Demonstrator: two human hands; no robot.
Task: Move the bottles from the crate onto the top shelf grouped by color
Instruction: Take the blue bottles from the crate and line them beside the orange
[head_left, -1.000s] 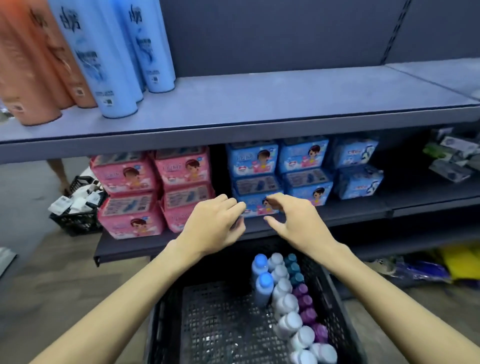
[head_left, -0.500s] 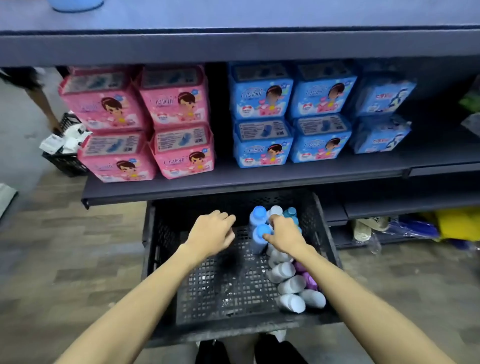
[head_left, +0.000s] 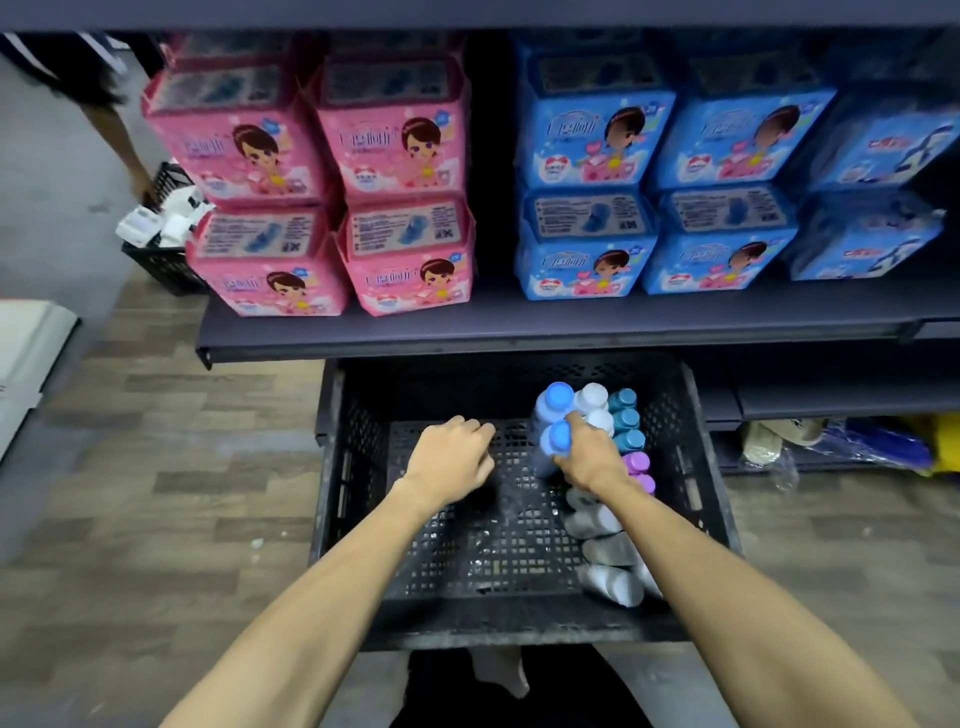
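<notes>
A black mesh crate (head_left: 353, 467) stands on the floor under the shelf. Bottles stand along its right side: two blue-capped (head_left: 558, 397), white-capped (head_left: 592, 397), teal-capped (head_left: 623, 421), purple-capped (head_left: 638, 462), and several white ones lying nearer me (head_left: 608, 551). My right hand (head_left: 589, 460) grips the nearer blue-capped bottle (head_left: 555, 441) just below its cap. My left hand (head_left: 452, 462) hovers over the crate's bare left half, fingers loosely curled, holding nothing. The top shelf is out of view.
Pink packs (head_left: 332, 208) and blue packs (head_left: 665, 197) fill the shelf (head_left: 467, 338) directly above the crate. A second black basket (head_left: 161, 260) with white items stands at left beside another person's leg (head_left: 124, 150). Wood-pattern floor lies to the left.
The view tilted down from the top shelf to the crate. Both hands dropped into the crate, and my right hand closed around a blue-capped bottle.
</notes>
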